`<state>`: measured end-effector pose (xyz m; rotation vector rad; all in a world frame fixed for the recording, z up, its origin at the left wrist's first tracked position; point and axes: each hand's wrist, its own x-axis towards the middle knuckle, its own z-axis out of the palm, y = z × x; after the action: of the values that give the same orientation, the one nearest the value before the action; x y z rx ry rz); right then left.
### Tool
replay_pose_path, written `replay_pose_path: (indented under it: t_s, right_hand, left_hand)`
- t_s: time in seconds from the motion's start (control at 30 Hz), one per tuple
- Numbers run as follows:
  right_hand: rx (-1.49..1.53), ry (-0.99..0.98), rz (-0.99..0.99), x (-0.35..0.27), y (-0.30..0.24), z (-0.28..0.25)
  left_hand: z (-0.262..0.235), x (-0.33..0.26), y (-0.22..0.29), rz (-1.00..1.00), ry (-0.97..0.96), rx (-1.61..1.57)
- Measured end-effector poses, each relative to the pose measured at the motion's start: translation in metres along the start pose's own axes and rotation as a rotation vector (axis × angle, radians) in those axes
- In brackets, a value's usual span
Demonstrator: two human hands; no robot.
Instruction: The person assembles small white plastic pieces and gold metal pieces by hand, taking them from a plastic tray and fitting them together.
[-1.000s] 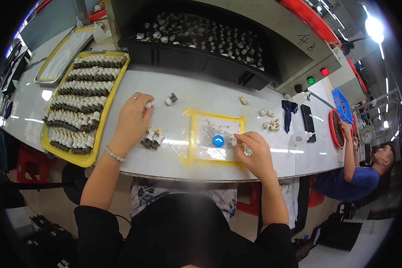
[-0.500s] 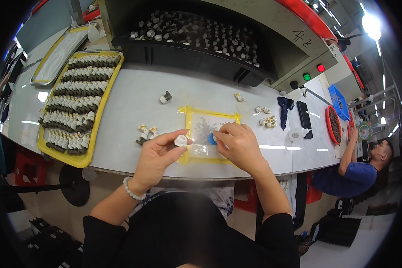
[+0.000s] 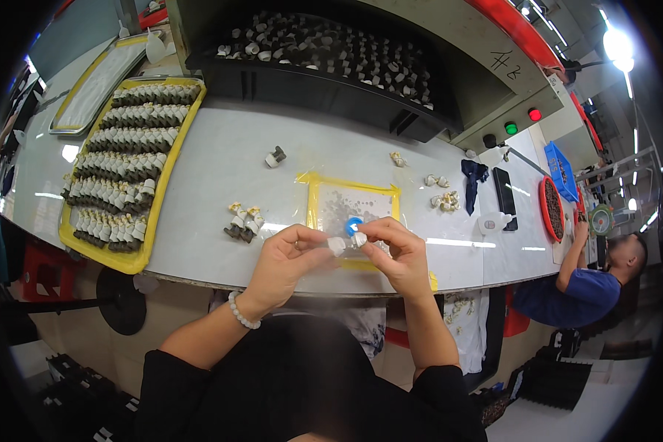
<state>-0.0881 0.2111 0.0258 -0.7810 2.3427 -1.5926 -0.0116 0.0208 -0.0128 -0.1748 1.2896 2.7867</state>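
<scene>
Two hands meet at lower centre: the left hand (image 3: 283, 261) pinches a small white fitting (image 3: 337, 245), the right hand (image 3: 396, 254) pinches another white piece (image 3: 359, 239), tips almost touching. Just behind, a yellow-edged square mat (image 3: 320, 193) carries a blue ring (image 3: 354, 225). At the left, a yellow tray (image 3: 171, 160) is packed with rows of grey-and-white parts. Up top, a black bin (image 3: 302, 85) holds a loose heap of similar pieces. Small clusters dot the smooth, glossy white bench (image 3: 214, 158). At far right, a round red dish (image 3: 544, 210), and another person in blue (image 3: 578, 295).
</scene>
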Motion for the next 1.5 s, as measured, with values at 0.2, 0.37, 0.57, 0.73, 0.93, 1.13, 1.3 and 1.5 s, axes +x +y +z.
replay_pose_path:
  t_s: [0.2, 0.37, 0.57, 0.73, 0.93, 1.13, 1.3, 1.5]
  right_hand:
    - [0.070, -0.032, 0.002, 0.001, -0.007, 0.003]
    - [-0.057, -0.073, -0.084, 0.000, -0.009, 0.002]
    - [-0.054, -0.128, -0.095, -0.003, -0.006, 0.000]
    - [-0.019, -0.197, -0.045, -0.005, -0.011, -0.007]
    - [-0.515, 0.183, -0.107, 0.001, 0.019, -0.061]
    - [-0.949, 0.264, -0.231, 0.018, 0.053, -0.108]
    - [-0.980, 0.212, -0.234, 0.019, 0.055, -0.100]
    - [-0.767, 0.231, -0.295, 0.002, 0.033, -0.058]
  left_hand:
    - [-0.001, -0.001, 0.000, -0.014, -0.007, 0.018]
    - [-0.002, -0.003, -0.002, -0.021, -0.022, 0.044]
    - [-0.003, -0.005, -0.008, 0.010, -0.025, 0.142]
    - [0.000, -0.007, -0.004, 0.005, -0.054, 0.165]
    - [-0.023, -0.021, 0.045, 0.413, 0.162, 0.429]
    - [-0.074, -0.039, 0.083, 0.712, 0.533, 1.379]
    - [-0.074, -0.043, 0.076, 0.678, 0.388, 1.470]
    - [-0.066, -0.038, 0.079, 0.746, 0.350, 1.469]
